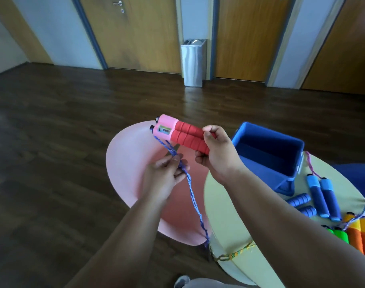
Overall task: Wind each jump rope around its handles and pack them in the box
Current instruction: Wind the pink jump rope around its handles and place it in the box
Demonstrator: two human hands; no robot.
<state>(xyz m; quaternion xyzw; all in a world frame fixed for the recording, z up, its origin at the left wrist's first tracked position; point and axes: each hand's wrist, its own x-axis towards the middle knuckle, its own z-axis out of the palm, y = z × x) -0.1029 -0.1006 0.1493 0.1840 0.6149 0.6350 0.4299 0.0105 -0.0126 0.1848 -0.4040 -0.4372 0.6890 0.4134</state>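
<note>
Right hand [213, 151] grips both red handles [187, 137] side by side at their right ends, fingers curled round, thumb on top. The pair is held level in the air, pink capped ends pointing left. Holding the two as one bundle gives a single core to wind on. Blue rope [193, 194] leaves the pink ends and drops to the left hand [165, 173], which pinches it between thumb and fingers just below the handles. From there it runs down and nearer, hanging past the rim of the yellow table [239, 215]. The pinch close to the handles likely keeps the line taut and lets the left hand lead the turns. No turns show on the handles, so I judge winding of this rope is only starting. The bundle hovers over the pink top [131, 163], left of the table, probably to give the loose tail room. Blue box [269, 150] stands open on the table's far side, just right of the right hand; nothing shows in the visible part of its inside. Nearer and right of it lie blue handles [325, 196], green handles [337, 233] and orange handles [360, 233], ropes trailing loose, not yet packed. A yellow-green rope [235, 254] drapes over the near rim and could snag the blue tail where they meet.
</note>
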